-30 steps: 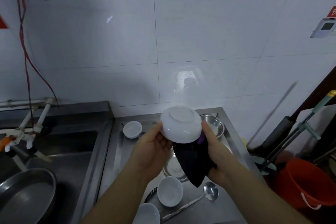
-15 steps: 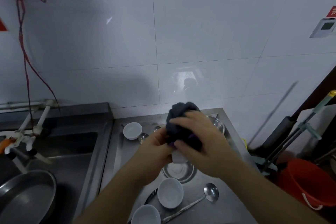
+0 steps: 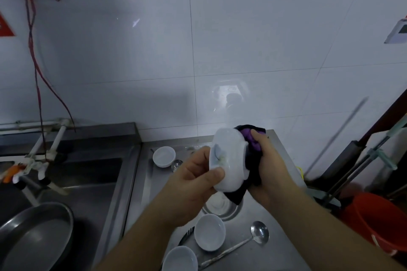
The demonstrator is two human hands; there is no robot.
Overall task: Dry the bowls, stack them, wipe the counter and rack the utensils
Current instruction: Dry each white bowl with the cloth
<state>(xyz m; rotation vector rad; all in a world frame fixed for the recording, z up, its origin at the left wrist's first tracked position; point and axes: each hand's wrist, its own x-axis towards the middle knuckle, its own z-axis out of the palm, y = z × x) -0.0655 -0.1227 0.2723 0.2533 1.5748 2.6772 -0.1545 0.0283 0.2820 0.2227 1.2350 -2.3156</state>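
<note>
Above the steel table (image 3: pixel 275 248), the left hand (image 3: pixel 193 182) grips a white bowl (image 3: pixel 229 160) on edge while the right hand (image 3: pixel 271 165) clutches a dark cloth (image 3: pixel 253 145) inside it; best dried by turning the bowl steadily against the cloth.

You stand in plain working kitchen: white tiled wall (image 3: pixel 242 50), stainless steel counter (image 3: pixel 149 182) beside sunken sink (image 3: pixel 92 182), metal basin (image 3: pixel 37 233) in it, white bowls (image 3: pixel 209 232) and ladle (image 3: pixel 258 232) on counter, red bucket (image 3: pixel 378 220) at right.
</note>
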